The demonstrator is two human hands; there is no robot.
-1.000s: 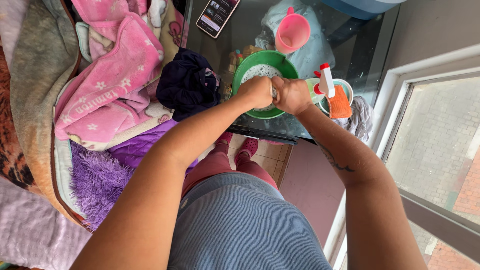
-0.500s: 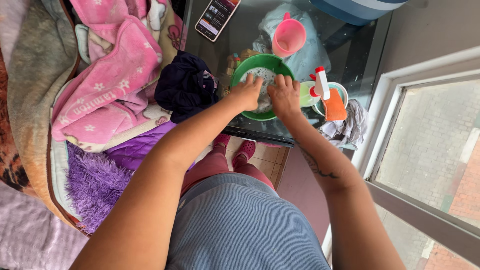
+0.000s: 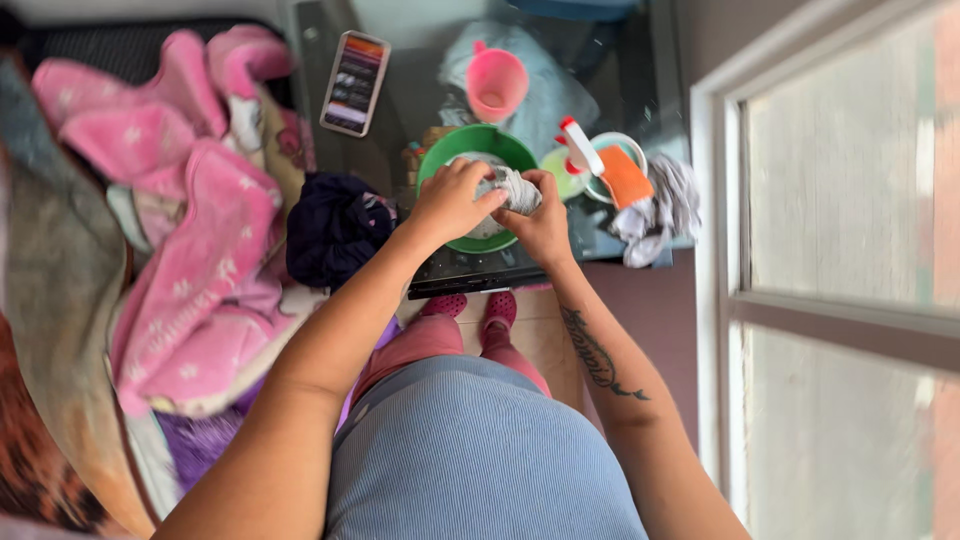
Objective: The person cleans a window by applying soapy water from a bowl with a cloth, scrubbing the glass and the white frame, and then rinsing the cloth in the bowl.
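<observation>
A green bowl (image 3: 449,151) stands on a dark glass table (image 3: 400,120). Over it, my left hand (image 3: 450,198) and my right hand (image 3: 543,222) both grip a bunched, wet grey cloth (image 3: 510,187). The cloth sits between the two hands, just above the bowl's right side. Most of the bowl's inside is hidden by my hands.
A pink cup (image 3: 497,83), a phone (image 3: 353,82), a spray bottle with a red and white head (image 3: 578,142), an orange sponge (image 3: 625,177) in a small bowl and a grey rag (image 3: 665,208) share the table. Dark clothing (image 3: 335,225) and pink blankets (image 3: 190,230) lie left; a window (image 3: 840,230) is right.
My hands went down into the bowl with fingers spread, then lifted out gripping the grey cloth. The view swung, so everything sits further left and higher in frame.
</observation>
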